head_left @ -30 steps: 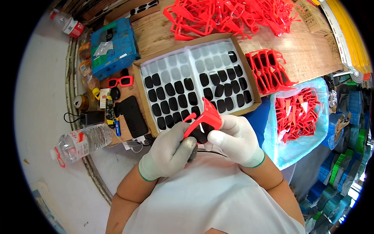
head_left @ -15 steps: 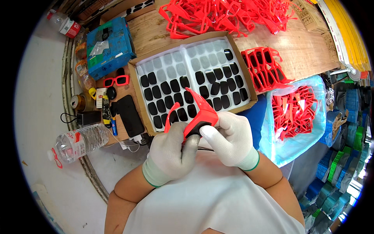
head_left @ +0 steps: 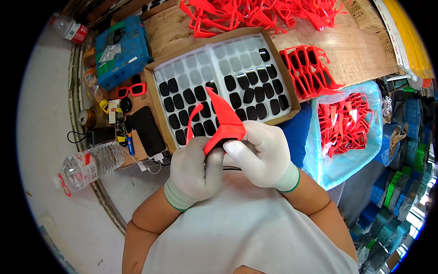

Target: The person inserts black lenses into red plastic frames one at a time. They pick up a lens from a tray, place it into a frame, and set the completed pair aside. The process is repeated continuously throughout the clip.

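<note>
Both hands wear white knit gloves with green cuffs and grip one pair of red sunglasses [head_left: 226,125] in front of my chest. My left hand [head_left: 196,171] is closed on the frame's left part, its fingertips greyed. At the frame's right end, my right hand [head_left: 267,155] pinches with thumb and fingers near a dark lens, mostly hidden. The temples point up and away, over a cardboard box [head_left: 149,98] just beyond. Inside it, a white tray [head_left: 196,61] holds rows of black lenses [head_left: 248,95]; several far slots have no lens.
Red frames lie heaped [head_left: 255,16] at the table's far side. Stacked red sunglasses [head_left: 310,73] stand right of the box, above a blue-lined bin [head_left: 346,125] of red frames. On the left are a blue box [head_left: 123,52], a phone [head_left: 148,130] and a plastic bottle [head_left: 91,164].
The sunglasses have tilted in my hands, so less of the dark lens shows. Both hands have shifted slightly left, still gripping the frame.
</note>
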Demonstrator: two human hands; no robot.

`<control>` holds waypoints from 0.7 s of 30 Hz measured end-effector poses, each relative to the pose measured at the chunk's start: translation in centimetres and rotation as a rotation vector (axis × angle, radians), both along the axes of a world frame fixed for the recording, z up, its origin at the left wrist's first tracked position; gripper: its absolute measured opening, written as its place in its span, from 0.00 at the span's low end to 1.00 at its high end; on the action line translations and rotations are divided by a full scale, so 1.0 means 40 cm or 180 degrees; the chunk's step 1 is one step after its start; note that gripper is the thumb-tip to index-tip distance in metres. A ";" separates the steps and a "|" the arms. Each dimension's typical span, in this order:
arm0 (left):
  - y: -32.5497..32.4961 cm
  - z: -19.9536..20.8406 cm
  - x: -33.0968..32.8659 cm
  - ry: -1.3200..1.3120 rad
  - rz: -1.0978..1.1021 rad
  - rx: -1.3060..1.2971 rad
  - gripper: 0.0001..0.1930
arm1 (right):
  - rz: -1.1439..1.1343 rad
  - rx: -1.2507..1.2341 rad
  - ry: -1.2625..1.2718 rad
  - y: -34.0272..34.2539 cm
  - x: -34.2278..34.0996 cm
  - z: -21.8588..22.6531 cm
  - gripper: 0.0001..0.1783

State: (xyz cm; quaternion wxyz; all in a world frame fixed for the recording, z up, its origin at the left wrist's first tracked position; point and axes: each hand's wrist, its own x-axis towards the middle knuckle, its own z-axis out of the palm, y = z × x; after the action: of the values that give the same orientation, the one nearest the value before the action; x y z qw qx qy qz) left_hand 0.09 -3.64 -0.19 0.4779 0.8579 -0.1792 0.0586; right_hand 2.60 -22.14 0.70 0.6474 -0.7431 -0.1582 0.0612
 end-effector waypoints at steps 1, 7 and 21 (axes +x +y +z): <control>0.003 0.003 -0.001 0.0366 -0.0003 -0.0158 0.06 | 0.0071 0.0140 0.0095 -0.003 0.002 -0.003 0.06; 0.021 0.032 0.009 0.2060 0.0003 -0.0666 0.09 | 0.0360 0.0116 0.0903 -0.034 0.002 -0.009 0.10; 0.082 -0.009 0.021 0.3093 -0.0572 -0.2283 0.07 | 0.0901 0.1252 0.1889 -0.034 -0.005 -0.015 0.13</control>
State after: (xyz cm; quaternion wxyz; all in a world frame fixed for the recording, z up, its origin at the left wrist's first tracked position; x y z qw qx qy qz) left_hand 0.95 -0.35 -0.56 0.7672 0.5537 0.0185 -0.3233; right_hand 2.40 -23.51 0.08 0.7804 -0.5254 -0.0737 0.3309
